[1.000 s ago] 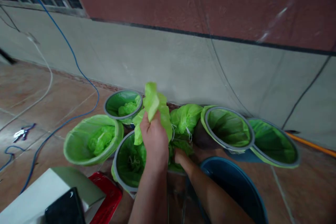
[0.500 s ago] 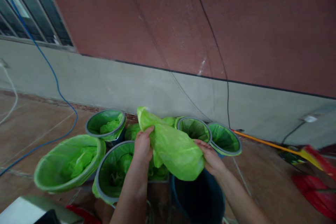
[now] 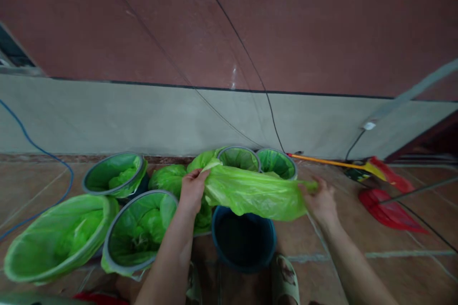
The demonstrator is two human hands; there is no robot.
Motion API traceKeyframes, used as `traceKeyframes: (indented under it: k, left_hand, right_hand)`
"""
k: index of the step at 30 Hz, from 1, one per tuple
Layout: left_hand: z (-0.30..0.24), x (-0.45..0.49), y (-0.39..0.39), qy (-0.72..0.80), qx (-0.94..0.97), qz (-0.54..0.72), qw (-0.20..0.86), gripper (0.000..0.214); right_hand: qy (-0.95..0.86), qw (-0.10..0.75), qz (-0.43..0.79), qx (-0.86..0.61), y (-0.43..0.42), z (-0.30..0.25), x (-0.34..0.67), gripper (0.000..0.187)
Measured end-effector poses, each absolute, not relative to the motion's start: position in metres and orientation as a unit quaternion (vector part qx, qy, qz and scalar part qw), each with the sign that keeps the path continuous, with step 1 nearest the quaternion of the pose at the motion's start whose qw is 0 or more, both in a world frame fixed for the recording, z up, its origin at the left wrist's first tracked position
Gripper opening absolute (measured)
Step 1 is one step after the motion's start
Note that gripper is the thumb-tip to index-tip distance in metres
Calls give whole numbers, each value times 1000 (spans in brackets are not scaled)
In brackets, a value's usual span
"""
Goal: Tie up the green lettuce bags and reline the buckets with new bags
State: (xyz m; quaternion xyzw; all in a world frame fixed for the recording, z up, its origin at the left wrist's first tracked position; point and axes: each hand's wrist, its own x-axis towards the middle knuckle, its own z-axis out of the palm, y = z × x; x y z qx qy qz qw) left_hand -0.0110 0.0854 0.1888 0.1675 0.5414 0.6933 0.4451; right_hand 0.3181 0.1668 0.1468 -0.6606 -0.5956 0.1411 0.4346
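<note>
A bright green plastic bag [image 3: 254, 193] is stretched sideways between my two hands. My left hand [image 3: 193, 190] pinches its left end, and my right hand [image 3: 320, 200] grips the other end, slightly blurred. Beneath the bag stands a dark blue bin [image 3: 244, 240] with no liner in it. To the left, a grey-rimmed bin [image 3: 139, 228] has a green liner with crumpled green plastic inside. Behind the bag, two more lined bins, one grey-rimmed [image 3: 239, 155] and one beside it [image 3: 277, 164], are partly covered by it.
An oval lined basket [image 3: 21, 248] and another lined bin [image 3: 114, 169] stand at the left. A yellow-handled broom [image 3: 332, 161] and a red dustpan [image 3: 384, 212] lie at the right. A blue cable [image 3: 39, 150] crosses the floor at left. My sandal [image 3: 286, 279] shows below the bin.
My right hand has moved outward to the right, drawing the bag out longer and flatter. The view has turned right, and more of the blue bin's opening shows.
</note>
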Motion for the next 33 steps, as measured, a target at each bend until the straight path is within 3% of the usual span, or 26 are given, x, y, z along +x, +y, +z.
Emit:
traceKeyframes:
  k: [2,6,11,13,16,19,22,26,29,33]
  left_hand:
    - [188,2,91,550,159,684,453,19]
    - [191,26,96,540,171,656,499,21]
    - [185,31,103,573,238,576,532,26]
    - [180,25,109,618,250,599,444,29]
    - [177,20,113,665,283,663,192,49]
    - [184,34,102,635,418,649,-21,58]
    - [191,54,87,610,522,590,-80,50]
    - [193,67,78,609,521,586,-119,44]
    - [190,72,78,604,552,569,-79,39]
    - [176,87,87,595,526,568,216,29]
  right_hand:
    - [-690,387,95,-604,144,151,298,65]
    - [-820,285,144,-475,111,148,249,74]
    - [-839,209,208,-458,115,145,239,24]
    - [-803,232,275,-476,122,150,246,21]
    - [-737,291,350,-499,132,156,256,22]
    - [-676,339,406,-514,140,158,257,30]
    - [-584,386,494,-516,145,158,253,32]
    - [-442,440,588,-514,145,163,250,32]
    - [-396,456,614,-508,143,167,248,32]
    - [-435,442,623,-478,140,166,242,33]
